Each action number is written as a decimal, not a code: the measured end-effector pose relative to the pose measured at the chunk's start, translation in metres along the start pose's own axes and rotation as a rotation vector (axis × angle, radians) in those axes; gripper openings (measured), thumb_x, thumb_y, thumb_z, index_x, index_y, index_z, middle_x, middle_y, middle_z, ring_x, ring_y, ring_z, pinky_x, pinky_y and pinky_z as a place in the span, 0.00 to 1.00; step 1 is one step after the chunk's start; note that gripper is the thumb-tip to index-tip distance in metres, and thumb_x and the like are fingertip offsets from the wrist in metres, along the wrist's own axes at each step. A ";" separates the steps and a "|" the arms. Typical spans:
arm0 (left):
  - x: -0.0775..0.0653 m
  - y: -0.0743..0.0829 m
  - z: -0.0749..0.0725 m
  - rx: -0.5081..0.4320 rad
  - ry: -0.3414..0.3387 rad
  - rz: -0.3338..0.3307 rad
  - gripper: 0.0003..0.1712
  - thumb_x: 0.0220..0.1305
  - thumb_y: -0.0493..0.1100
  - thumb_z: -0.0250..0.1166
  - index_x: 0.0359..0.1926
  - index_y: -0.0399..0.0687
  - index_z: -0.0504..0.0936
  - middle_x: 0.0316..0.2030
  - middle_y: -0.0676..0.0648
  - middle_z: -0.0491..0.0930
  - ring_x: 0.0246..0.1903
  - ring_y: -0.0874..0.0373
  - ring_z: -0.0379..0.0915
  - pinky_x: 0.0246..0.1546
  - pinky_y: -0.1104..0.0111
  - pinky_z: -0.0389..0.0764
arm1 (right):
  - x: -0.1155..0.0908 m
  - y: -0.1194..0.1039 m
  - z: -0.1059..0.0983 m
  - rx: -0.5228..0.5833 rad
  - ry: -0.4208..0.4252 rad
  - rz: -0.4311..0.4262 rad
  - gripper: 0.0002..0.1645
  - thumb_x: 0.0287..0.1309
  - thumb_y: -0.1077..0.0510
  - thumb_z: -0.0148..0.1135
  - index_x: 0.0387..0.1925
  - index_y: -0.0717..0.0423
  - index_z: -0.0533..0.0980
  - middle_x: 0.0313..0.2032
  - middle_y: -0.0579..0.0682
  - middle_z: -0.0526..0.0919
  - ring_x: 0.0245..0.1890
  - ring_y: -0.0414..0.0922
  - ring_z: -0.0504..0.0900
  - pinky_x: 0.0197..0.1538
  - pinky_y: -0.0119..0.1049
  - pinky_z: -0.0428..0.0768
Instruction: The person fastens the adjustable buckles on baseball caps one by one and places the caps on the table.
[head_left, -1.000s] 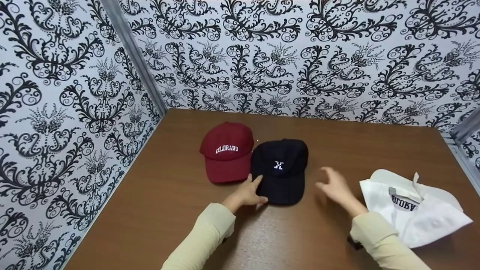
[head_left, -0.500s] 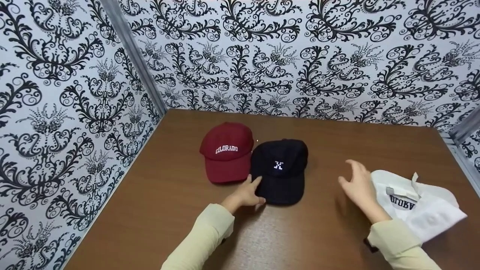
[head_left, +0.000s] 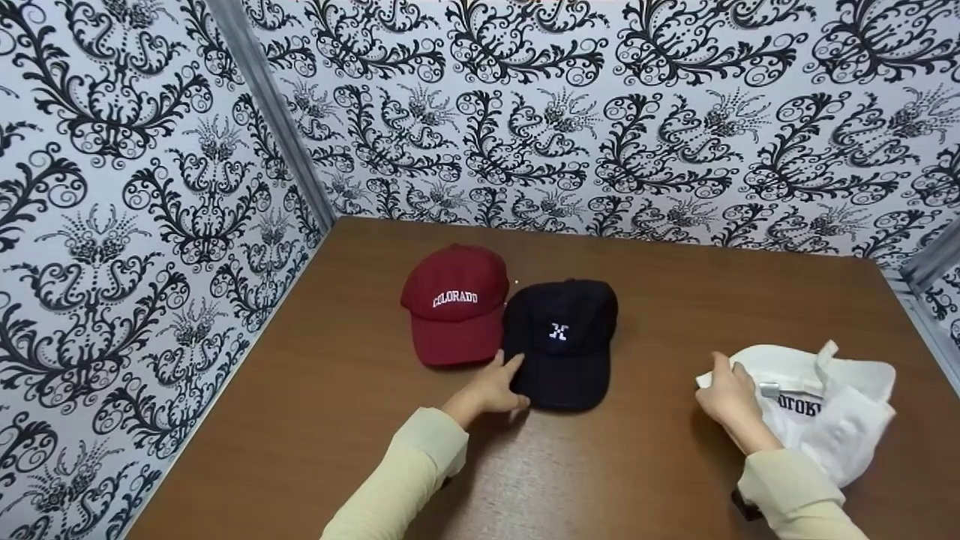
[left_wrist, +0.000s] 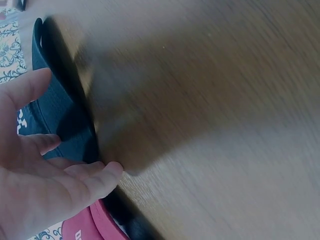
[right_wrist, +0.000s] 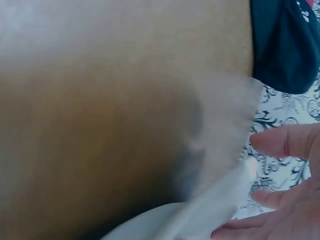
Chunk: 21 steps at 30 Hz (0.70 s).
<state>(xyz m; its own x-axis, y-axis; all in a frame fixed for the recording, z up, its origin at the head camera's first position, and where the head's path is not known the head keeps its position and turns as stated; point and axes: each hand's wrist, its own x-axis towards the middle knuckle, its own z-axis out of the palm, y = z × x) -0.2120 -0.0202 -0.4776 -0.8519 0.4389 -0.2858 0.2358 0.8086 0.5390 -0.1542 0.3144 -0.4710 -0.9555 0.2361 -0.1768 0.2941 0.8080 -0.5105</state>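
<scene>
My left hand rests against the left side of the brim of a black cap with a small white emblem. Its fingers are spread and relaxed, with the thumb apart from the other fingers. To the right, my right hand holds the left edge of an upturned white cap, its dark lettering showing inside out. In the right wrist view the white cap's edge runs up beside the fingers, with the thumb above it. The forearm hides part of this cap.
A dark red cap lettered COLORADO lies against the black cap's left side. All sit on a brown wooden table. Patterned black-and-white walls stand behind and at the left.
My right hand has moved right from beside the black cap to the white cap and taken its edge. The white cap has shifted left and changed shape. The left hand stays put.
</scene>
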 end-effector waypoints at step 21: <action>0.000 -0.001 0.001 0.008 -0.005 -0.012 0.44 0.49 0.48 0.63 0.66 0.50 0.53 0.65 0.33 0.45 0.63 0.42 0.50 0.60 0.57 0.58 | -0.005 0.008 0.007 -0.122 0.093 0.020 0.41 0.41 0.62 0.55 0.59 0.63 0.51 0.58 0.75 0.43 0.58 0.72 0.40 0.38 0.73 0.57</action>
<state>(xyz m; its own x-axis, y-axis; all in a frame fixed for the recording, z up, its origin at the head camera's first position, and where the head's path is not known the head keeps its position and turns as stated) -0.2117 -0.0203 -0.4793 -0.8524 0.4312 -0.2957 0.2297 0.8170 0.5290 -0.1467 0.3162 -0.4803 -0.9492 0.2969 -0.1044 0.3134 0.8610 -0.4005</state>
